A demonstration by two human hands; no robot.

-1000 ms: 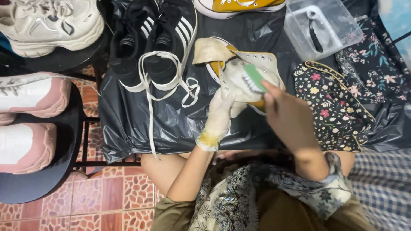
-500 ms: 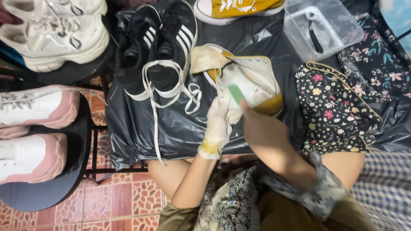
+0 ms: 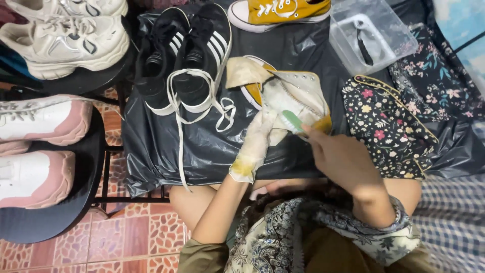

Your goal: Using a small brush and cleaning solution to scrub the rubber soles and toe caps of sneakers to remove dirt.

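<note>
Holding the yellow high-top sneaker [image 3: 298, 98] with your gloved left hand [image 3: 257, 139], your right hand [image 3: 343, 159] grips a green brush [image 3: 293, 121] against its side; its length runs away from you, across the black plastic sheet [image 3: 202, 146].

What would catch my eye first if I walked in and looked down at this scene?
Most likely the middle: a gloved left hand steadies a soiled yellow high-top shoe on a black plastic sheet, while the bare right hand presses a green brush against it. Just to the left stands a pair of black sneakers with loose white laces, and pale chunky sneakers fill the far left.
</note>
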